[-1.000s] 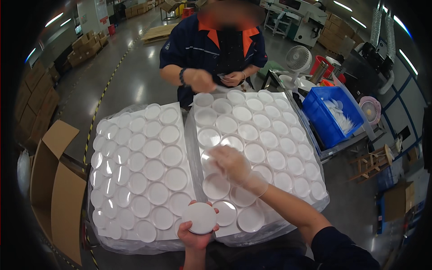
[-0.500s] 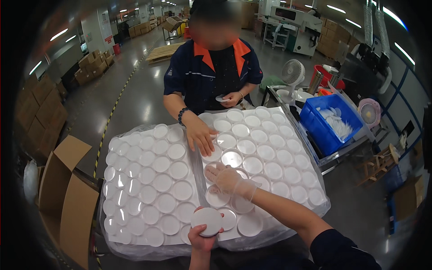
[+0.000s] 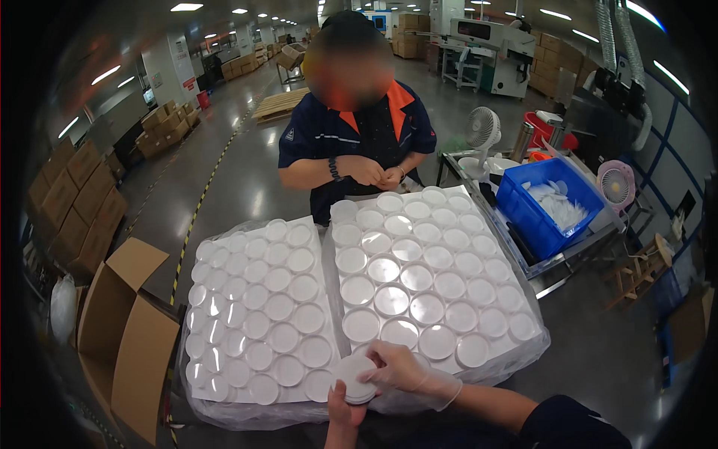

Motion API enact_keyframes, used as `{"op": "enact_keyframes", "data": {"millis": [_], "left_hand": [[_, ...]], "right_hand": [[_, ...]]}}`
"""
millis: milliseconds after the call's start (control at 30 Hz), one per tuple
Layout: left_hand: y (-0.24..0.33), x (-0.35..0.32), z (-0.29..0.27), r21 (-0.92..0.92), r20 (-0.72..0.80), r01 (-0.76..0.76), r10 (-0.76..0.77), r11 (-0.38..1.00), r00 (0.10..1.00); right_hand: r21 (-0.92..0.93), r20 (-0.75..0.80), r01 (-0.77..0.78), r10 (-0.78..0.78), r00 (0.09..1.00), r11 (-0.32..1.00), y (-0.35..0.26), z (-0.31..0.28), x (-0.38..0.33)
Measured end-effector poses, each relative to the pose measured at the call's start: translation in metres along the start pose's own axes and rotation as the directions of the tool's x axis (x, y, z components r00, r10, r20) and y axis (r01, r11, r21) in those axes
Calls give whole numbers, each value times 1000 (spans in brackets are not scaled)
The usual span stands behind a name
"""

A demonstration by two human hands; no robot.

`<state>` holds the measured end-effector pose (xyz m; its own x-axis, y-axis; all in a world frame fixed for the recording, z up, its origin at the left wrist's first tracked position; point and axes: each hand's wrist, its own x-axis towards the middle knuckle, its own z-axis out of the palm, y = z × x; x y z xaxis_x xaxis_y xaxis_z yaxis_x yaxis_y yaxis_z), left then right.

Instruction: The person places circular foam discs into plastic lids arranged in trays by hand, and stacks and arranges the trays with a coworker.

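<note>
My left hand (image 3: 342, 411) grips a small stack of thin white round discs (image 3: 350, 378) at the near edge of the table. My right hand (image 3: 404, 368), in a clear thin glove, reaches over from the right. Its fingers are pinched at the top of the stack, touching the upper disc's edge; whether a disc is lifted away is too small to tell. Beyond my hands, many shallow white round lids (image 3: 449, 285) stand in rows on a white sheet. A second sheet to the left bears more white lids (image 3: 280, 307). Plastic film (image 3: 247, 416) hangs around both sheets' edges.
Across the table stands a co-worker (image 3: 359, 142), hands together at the waist. An open cardboard box (image 3: 142, 359) is at the left. To the right, a side table carries a blue bin (image 3: 531, 213) of white pieces, a white fan (image 3: 482, 127) and a pink fan (image 3: 615, 187).
My right hand has drawn back from the lids to the stack in my left hand. The co-worker's hand has left the lids and joined their other hand. The view has shifted slightly.
</note>
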<state>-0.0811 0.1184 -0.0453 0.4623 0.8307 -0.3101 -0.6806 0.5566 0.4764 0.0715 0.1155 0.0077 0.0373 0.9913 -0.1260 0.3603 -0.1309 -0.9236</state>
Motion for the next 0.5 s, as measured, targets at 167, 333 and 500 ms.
{"op": "enact_keyframes", "data": {"millis": [167, 333, 500], "left_hand": [[-11, -2, 0, 84, 47, 20, -24, 996, 999], [-17, -4, 16, 446, 12, -298, 327, 844, 945], [-24, -1, 20, 655, 231, -523, 514, 545, 826]], "right_hand": [[-221, -222, 196, -245, 944, 955, 21, 3, -24], [-262, -292, 149, -226, 929, 953, 16, 19, -39], [365, -287, -13, 125, 950, 931, 31, 30, -35]]}}
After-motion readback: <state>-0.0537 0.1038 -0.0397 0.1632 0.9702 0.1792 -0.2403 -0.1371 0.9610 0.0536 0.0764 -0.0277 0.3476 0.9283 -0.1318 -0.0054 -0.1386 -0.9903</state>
